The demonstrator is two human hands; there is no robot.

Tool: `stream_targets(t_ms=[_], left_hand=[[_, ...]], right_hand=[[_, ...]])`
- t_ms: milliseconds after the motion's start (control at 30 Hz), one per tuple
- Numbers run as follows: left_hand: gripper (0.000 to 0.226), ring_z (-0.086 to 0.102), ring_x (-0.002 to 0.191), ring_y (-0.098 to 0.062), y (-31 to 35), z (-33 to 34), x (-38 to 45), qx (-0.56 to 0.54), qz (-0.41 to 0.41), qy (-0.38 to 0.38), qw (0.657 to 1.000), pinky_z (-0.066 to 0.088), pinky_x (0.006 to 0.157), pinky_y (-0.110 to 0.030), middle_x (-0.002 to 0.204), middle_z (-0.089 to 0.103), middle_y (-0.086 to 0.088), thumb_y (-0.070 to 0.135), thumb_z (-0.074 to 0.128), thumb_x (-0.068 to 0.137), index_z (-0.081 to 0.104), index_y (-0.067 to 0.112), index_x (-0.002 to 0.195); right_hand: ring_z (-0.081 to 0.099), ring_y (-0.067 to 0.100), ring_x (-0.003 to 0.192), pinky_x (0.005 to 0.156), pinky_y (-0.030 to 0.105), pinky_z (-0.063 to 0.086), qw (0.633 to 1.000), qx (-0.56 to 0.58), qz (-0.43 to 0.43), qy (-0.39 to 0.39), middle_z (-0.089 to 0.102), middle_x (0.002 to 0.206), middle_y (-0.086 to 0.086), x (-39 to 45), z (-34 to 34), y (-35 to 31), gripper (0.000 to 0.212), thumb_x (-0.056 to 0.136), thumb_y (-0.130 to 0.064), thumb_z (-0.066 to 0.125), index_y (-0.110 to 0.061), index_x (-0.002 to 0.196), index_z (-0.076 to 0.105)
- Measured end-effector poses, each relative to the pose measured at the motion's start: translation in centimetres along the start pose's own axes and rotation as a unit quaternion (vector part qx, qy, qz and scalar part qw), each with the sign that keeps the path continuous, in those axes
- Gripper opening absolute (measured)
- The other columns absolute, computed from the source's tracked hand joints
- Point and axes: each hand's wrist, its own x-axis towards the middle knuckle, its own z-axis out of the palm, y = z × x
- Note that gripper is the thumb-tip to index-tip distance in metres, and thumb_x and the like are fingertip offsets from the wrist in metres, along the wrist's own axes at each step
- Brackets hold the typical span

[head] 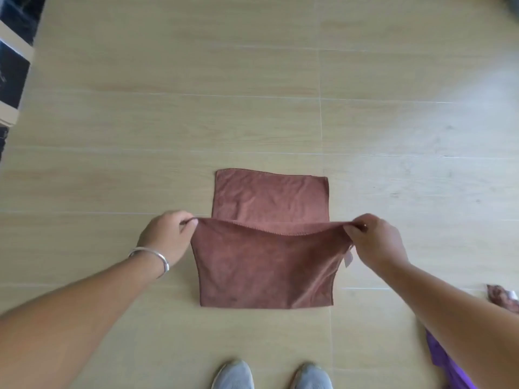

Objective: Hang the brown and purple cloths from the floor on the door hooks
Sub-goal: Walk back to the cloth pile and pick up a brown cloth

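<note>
The task is at its beginning: the left hand [165, 234] and the right hand [373, 237] each pinch one near corner of the brown cloth [266, 265], whose far part lies on the floor [196, 108], while the purple cloth [446, 363] waits at the right edge (no hooks in view).

soft matt brown microfibre cloth [266, 265] with stitched hem; pale wood-grain plank floor [196, 122], smooth, faintly glossy; polished silver metal bangle [157, 255]; grey knit-fabric shoes [233, 374]; shiny purple cloth [446, 363]
</note>
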Motion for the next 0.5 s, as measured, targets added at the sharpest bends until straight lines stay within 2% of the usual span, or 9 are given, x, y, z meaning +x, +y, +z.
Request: stream_targets(t_ms=[33, 100, 167, 233, 333, 400, 500], left_hand=[[0.021, 0.064, 0.099, -0.031, 0.4, 0.4, 3.2, 0.003, 0.006, 0.014, 1.0, 0.048, 0.081, -0.035, 0.107, 0.071, -0.01, 0.024, 0.058, 0.093, 0.071, 0.013, 0.104], [0.032, 0.059, 0.112, -0.031, 1.2, 1.1, 9.0, 0.009, -0.006, 0.028, 1.0, 0.047, 0.092, -0.038, 0.124, 0.064, -0.01, 0.026, 0.055, 0.094, 0.062, 0.015, 0.123], [0.051, 0.05, 0.123, -0.034, 1.3, 3.6, 12.7, 0.022, -0.038, 0.045, 0.998, 0.042, 0.101, -0.042, 0.139, 0.049, -0.012, 0.028, 0.055, 0.092, 0.044, 0.016, 0.14], [0.06, 0.047, 0.125, -0.035, 0.7, 7.6, 12.2, 0.038, -0.042, 0.049, 0.997, 0.041, 0.101, -0.044, 0.144, 0.041, -0.013, 0.027, 0.056, 0.09, 0.035, 0.017, 0.145], [0.07, 0.033, 0.138, -0.029, -1.4, 14.2, 5.2, 0.101, 0.028, -0.036, 0.994, 0.033, 0.109, -0.041, 0.155, 0.026, -0.009, 0.033, 0.056, 0.09, 0.024, 0.023, 0.151], [0.076, 0.016, 0.146, -0.022, -3.2, 17.7, 0.3, 0.191, 0.091, -0.112, 0.971, 0.02, 0.116, -0.038, 0.161, 0.009, -0.004, 0.045, 0.051, 0.091, 0.011, 0.03, 0.153], [0.084, -0.001, 0.149, -0.017, -5.2, 20.8, -3.8, 0.244, 0.139, -0.175, 0.944, 0.006, 0.119, -0.041, 0.162, -0.006, 0.0, 0.055, 0.048, 0.089, -0.003, 0.033, 0.153]], right_hand=[[0.056, 0.019, 0.07, 0.053, 0.025, 0.035, 1.0, 0.017, -0.002, 0.024, 0.064, 0.075, -0.003, 2.8, 0.3, -0.8, 0.007, 0.086, -0.031, 0.06, -0.026, 0.087, 0.065], [0.056, 0.017, 0.073, 0.057, 0.023, 0.038, 0.996, 0.055, 0.007, 0.07, 0.066, 0.086, -0.002, 7.8, 1.0, -2.3, 0.023, 0.085, -0.028, 0.06, -0.023, 0.107, 0.062], [0.057, 0.023, 0.088, 0.071, 0.027, 0.04, 0.993, 0.062, 0.034, 0.099, 0.061, 0.116, 0.006, 11.0, 3.3, -2.6, 0.045, 0.086, -0.025, 0.057, -0.019, 0.13, 0.049], [0.056, 0.027, 0.098, 0.077, 0.032, 0.041, 0.995, 0.023, 0.03, 0.094, 0.048, 0.131, 0.009, 10.9, 7.0, -1.6, 0.051, 0.088, -0.025, 0.052, -0.018, 0.138, 0.04], [0.048, 0.026, 0.118, 0.092, 0.039, 0.045, 0.992, -0.111, -0.052, -0.012, 0.039, 0.139, 0.003, 5.8, 13.3, 1.3, 0.057, 0.086, -0.021, 0.052, -0.025, 0.14, 0.036], [0.033, 0.022, 0.134, 0.105, 0.036, 0.035, 0.966, -0.21, -0.126, -0.083, 0.031, 0.147, -0.001, 2.1, 16.4, 3.7, 0.062, 0.085, -0.022, 0.053, -0.028, 0.142, 0.03], [0.011, 0.019, 0.145, 0.113, 0.034, 0.023, 0.917, -0.321, -0.198, -0.131, 0.014, 0.157, 0.001, -0.4, 18.5, 6.7, 0.074, 0.084, -0.028, 0.052, -0.026, 0.149, 0.016]])
